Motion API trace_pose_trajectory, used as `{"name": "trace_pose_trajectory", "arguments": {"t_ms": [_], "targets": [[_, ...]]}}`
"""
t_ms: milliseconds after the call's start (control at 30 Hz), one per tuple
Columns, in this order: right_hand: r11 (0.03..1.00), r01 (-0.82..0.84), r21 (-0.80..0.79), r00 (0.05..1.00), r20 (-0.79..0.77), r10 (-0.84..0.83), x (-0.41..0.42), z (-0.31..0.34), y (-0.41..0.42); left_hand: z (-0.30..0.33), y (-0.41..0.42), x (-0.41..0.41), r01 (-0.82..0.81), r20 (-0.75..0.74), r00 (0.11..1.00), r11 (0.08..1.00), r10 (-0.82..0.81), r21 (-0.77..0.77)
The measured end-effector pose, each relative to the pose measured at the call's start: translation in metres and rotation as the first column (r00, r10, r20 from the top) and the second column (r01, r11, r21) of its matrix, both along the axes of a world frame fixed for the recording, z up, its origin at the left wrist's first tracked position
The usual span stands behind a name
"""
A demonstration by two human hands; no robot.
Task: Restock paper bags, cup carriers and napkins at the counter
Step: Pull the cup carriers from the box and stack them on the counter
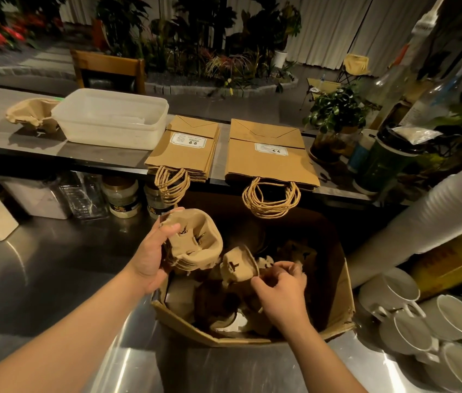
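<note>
A nested stack of cup carriers (193,245) was gripped by the left hand (150,252) above the cardboard box (340,293). The right hand (282,290) pinched a single carrier (238,268) inside the box. Two paper bag stacks (269,154) lay on the tabletop (3,131) beyond the box.

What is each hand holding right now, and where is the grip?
The left hand grips a stack of cup carriers by its near left edge. The right hand pinches a single cup carrier at its right rim, above the cardboard box.
</note>
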State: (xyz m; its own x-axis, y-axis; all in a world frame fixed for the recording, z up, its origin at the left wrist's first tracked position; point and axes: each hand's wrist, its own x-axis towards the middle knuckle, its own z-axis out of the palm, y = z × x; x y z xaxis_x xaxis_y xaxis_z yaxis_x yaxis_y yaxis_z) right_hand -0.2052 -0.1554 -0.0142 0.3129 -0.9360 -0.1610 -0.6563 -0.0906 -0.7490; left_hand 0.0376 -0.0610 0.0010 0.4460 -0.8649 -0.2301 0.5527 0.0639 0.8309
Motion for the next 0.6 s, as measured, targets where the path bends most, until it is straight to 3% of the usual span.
{"name": "trace_pose_trajectory", "arguments": {"t_ms": [233,333,467,600], "targets": [[0.968,0.232,0.094,0.955,0.168,-0.245,-0.017,0.002,-0.01,0.004,-0.001,-0.014,0.111,0.003,0.993,0.974,-0.114,0.199],[0.962,0.258,0.09,0.943,0.195,-0.271,-0.019,-0.001,-0.009,0.005,-0.002,-0.024,0.161,-0.008,0.986,0.937,-0.167,0.31],[0.974,0.215,-0.072,0.96,0.198,-0.197,-0.02,0.004,0.001,0.008,-0.003,-0.034,0.238,-0.072,0.971,0.889,-0.229,0.392],[0.924,0.069,-0.376,0.994,0.104,-0.031,-0.017,0.005,0.013,0.011,-0.003,-0.041,0.298,-0.096,0.952,0.818,-0.289,0.491]]}}
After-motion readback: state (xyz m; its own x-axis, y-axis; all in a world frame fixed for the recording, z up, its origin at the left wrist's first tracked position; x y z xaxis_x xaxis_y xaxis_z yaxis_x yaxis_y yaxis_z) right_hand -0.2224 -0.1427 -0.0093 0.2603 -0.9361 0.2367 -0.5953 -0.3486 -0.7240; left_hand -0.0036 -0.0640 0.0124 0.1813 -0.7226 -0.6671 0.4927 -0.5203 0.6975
